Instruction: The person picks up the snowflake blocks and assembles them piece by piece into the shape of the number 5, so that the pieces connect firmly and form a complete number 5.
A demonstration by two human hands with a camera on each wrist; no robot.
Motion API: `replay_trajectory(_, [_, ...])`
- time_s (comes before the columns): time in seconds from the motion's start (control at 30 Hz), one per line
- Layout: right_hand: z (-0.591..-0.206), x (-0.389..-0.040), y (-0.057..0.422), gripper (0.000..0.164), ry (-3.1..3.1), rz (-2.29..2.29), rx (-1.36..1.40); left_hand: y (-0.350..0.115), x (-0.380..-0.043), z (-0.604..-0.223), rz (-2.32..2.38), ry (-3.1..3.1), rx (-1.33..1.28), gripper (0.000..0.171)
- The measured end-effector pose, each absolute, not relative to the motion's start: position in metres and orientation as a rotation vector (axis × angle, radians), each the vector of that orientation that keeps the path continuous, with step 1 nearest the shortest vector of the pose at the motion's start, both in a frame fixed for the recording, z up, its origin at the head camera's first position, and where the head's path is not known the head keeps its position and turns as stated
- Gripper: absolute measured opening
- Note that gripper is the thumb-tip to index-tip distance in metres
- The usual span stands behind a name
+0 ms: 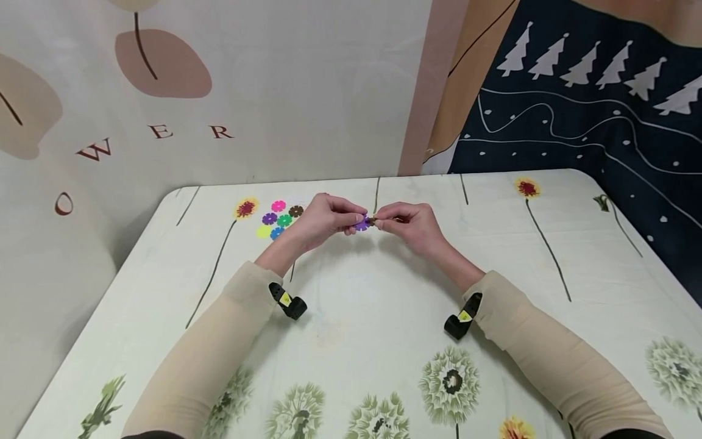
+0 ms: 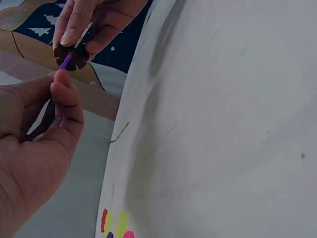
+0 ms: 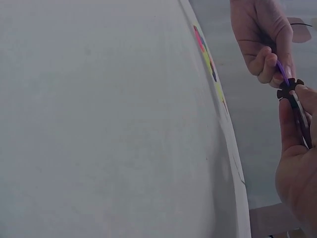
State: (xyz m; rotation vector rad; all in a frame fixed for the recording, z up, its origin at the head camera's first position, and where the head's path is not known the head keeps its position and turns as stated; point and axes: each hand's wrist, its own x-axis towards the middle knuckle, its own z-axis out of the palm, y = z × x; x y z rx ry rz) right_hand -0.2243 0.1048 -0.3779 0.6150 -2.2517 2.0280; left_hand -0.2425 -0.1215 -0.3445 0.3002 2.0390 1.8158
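Above the far middle of the table my two hands meet fingertip to fingertip. My left hand [image 1: 323, 222] pinches a purple notched plastic disc [image 1: 361, 225] between thumb and fingers. A brown notched disc [image 2: 78, 62] is pinched by my right hand [image 1: 415, 228], with a thin white disc [image 2: 83, 34] seen edge-on beside it at the fingertips. In the left wrist view the purple disc's edge meets the brown disc, the two planes set across each other. The right wrist view shows the same contact, with my fingers hiding part of each piece.
Several loose notched discs, among them a pink one [image 1: 278, 206], a green one [image 1: 284, 221] and a yellow one [image 1: 264, 231], lie left of my left hand. A flower-printed cloth covers the table [image 1: 362, 317]. Behind its far edge hangs a printed curtain [image 1: 307, 91].
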Motion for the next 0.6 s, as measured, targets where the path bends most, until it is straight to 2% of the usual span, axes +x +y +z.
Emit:
replay_trajectory(0.33, [-0.3777,-0.2245,0.1046,0.015,-2.306,1.980,0.562,-0.1273,-0.2387,-0.3485,1.824,2.052,0.317,0.025])
replay_trajectory(0.6, [-0.3777,-0.2242,0.1014,0.030,-2.402,1.902,0.521,-0.1269,-0.2380,-0.3488,1.906,1.949,0.274,0.024])
